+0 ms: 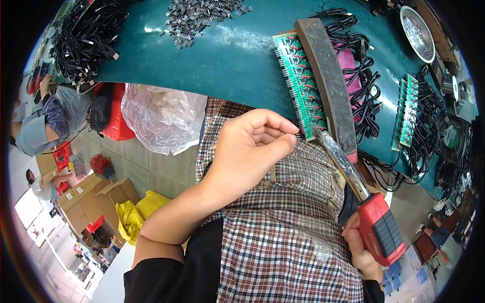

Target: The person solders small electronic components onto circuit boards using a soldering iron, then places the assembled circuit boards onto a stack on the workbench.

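Note:
My left hand [245,146] is closed in a pinch at the near end of a green circuit board strip [304,86]. A small dark-and-metal part [298,136] shows at its fingertips, beside the board's edge. In my right hand [362,250] is a soldering iron [381,230] with a red and black handle. Its long metal barrel slants up to the left, and the tip meets the board's near end. Metal connectors line the strip's left edge; red and black wires run along its right side. A dark bar [327,86] lies lengthwise over those wires.
Bundled black cables [366,96] lie right of the bar, partly on a pink pad [347,65]. Farther right are another board strip [405,111] and a metal bowl [418,34]. A heap of small connectors [189,22] and more cables [86,38] occupy the far left of the green table [222,60].

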`<state>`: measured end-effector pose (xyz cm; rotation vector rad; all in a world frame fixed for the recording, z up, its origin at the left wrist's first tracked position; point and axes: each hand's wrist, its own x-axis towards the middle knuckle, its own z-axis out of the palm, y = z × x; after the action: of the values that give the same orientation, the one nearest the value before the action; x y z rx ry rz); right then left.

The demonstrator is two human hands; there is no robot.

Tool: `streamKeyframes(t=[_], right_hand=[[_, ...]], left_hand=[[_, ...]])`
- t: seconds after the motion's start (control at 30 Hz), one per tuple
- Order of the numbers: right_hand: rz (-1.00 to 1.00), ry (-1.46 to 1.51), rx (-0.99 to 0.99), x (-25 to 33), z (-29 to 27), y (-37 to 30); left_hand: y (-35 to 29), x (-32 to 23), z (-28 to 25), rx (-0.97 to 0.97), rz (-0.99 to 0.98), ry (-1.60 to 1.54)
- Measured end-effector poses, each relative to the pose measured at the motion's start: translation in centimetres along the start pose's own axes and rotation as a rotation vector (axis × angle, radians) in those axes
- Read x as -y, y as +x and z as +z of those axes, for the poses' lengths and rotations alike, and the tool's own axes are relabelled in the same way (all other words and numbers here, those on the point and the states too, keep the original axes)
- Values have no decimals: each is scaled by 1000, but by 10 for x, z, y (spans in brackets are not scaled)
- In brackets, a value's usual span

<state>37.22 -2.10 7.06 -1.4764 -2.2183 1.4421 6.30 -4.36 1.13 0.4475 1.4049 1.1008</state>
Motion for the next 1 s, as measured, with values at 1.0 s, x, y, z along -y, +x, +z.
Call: streamKeyframes(t=[1.0], right_hand=[[-100, -91, 24, -16, -2, -15]], left_hand=[[10, 8, 17, -93, 96, 75]])
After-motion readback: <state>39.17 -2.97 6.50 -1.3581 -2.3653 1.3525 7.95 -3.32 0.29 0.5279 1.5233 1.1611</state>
